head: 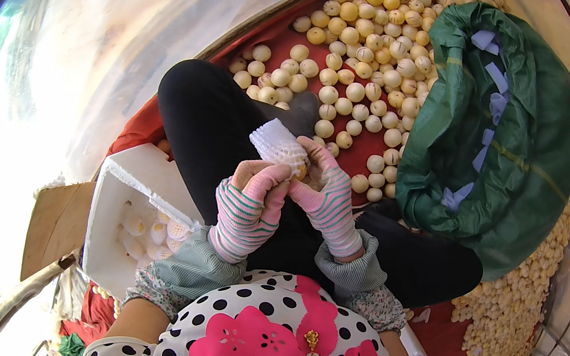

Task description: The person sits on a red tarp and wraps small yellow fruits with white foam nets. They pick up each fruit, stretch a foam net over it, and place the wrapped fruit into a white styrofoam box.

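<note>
Both of my hands wear pink gloves with green and white stripes and meet in front of my lap. Between them is a white foam net sleeve (279, 147) with a yellowish round fruit (301, 170) partly showing at its lower end. My left hand (252, 203) pinches the near end of the sleeve with bent fingers. On the other side, my right hand (327, 195) has its thumb and fingers around the fruit and the sleeve's edge. My fingers hide part of the fruit.
Pale yellow round fruits (356, 92) lie on a red cloth (348, 143) ahead. A green woven sack (529, 137) with foam sleeves (497, 106) stands at right. At left, a white foam box (103, 228) holds net-wrapped fruits (158, 232). Many more fruits (507, 299) are heaped at lower right.
</note>
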`<state>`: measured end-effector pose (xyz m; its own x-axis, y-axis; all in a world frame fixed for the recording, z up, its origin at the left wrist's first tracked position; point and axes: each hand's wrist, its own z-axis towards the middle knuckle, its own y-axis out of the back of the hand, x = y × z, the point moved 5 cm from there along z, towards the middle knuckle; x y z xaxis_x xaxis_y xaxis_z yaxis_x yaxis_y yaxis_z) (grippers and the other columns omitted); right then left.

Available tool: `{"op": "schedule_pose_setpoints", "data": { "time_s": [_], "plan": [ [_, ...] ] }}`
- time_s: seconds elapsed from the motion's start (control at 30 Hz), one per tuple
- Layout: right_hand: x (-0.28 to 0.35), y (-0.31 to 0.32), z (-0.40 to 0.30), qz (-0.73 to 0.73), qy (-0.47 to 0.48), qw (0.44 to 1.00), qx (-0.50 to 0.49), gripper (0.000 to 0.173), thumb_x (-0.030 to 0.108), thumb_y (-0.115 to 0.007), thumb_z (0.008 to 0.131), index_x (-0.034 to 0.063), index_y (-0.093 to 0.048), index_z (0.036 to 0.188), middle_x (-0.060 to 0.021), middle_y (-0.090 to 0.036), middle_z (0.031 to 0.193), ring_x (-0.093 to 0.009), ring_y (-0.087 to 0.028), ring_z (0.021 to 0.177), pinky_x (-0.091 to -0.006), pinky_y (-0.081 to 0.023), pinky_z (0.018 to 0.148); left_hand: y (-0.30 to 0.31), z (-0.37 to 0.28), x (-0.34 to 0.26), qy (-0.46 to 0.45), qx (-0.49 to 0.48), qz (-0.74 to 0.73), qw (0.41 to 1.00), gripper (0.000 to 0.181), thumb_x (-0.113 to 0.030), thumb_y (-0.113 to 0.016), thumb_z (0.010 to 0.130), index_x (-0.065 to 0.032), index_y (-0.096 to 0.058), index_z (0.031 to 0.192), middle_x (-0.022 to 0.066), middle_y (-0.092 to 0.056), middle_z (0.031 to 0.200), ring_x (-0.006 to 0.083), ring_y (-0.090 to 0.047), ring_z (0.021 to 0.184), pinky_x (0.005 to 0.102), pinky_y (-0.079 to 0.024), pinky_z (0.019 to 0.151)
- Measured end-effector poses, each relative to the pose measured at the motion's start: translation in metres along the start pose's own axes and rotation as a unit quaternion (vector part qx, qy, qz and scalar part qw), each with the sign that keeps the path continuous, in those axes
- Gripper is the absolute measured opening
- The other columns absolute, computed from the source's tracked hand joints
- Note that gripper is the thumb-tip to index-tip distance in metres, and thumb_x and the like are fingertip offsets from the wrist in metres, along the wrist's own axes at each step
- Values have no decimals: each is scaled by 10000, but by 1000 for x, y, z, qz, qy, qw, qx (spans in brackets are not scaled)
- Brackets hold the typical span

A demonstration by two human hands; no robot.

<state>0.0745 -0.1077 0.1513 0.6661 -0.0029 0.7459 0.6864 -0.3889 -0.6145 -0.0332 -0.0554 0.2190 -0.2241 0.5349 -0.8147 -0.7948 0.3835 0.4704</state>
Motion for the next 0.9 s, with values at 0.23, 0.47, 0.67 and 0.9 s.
{"op": "schedule_pose_setpoints", "data": {
  "time_s": [0.23, 0.47, 0.67, 0.9],
  "plan": [
    [-3, 7, 0, 42, 16, 999, -7, 564, 131, -737, 787, -34, -422, 1225, -94, -542, 1119, -147, -557, 1010, -268, -471, 899, -8, 4, 25, 8, 19, -162, 987, 213, -109, -648, 825, -68, -604, 1029, 233, -430, 1321, 347, -443, 1233, 436, -392, 986],
    [11, 9, -4, 3, 41, 997, -64, 414, 185, -663, 868, -18, -478, 1178, -68, -575, 1059, -132, -598, 916, -244, -519, 796, -29, -2, 34, 87, 41, -439, 894, 416, -96, -658, 848, -68, -462, 1214, 201, -218, 1469, 327, -325, 1326, 413, -382, 1012],
    [21, 11, -5, -235, 122, 954, -140, 249, 158, -594, 908, -10, -562, 1089, -88, -642, 944, -155, -638, 819, -276, -538, 702, -33, 1, 34, 147, 50, -459, 875, 507, -83, -662, 844, -87, -431, 1295, 141, -257, 1463, 269, -327, 1329, 393, -344, 1050],
    [37, -7, -10, -510, 346, 777, -130, 198, 68, -615, 843, -5, -584, 1024, -157, -639, 794, -303, -639, 660, -351, -520, 562, -41, -9, 49, 154, 3, -453, 878, 481, -72, -665, 843, -80, -440, 1267, 125, -302, 1443, 254, -387, 1285, 373, -387, 1018]
  ]
}}
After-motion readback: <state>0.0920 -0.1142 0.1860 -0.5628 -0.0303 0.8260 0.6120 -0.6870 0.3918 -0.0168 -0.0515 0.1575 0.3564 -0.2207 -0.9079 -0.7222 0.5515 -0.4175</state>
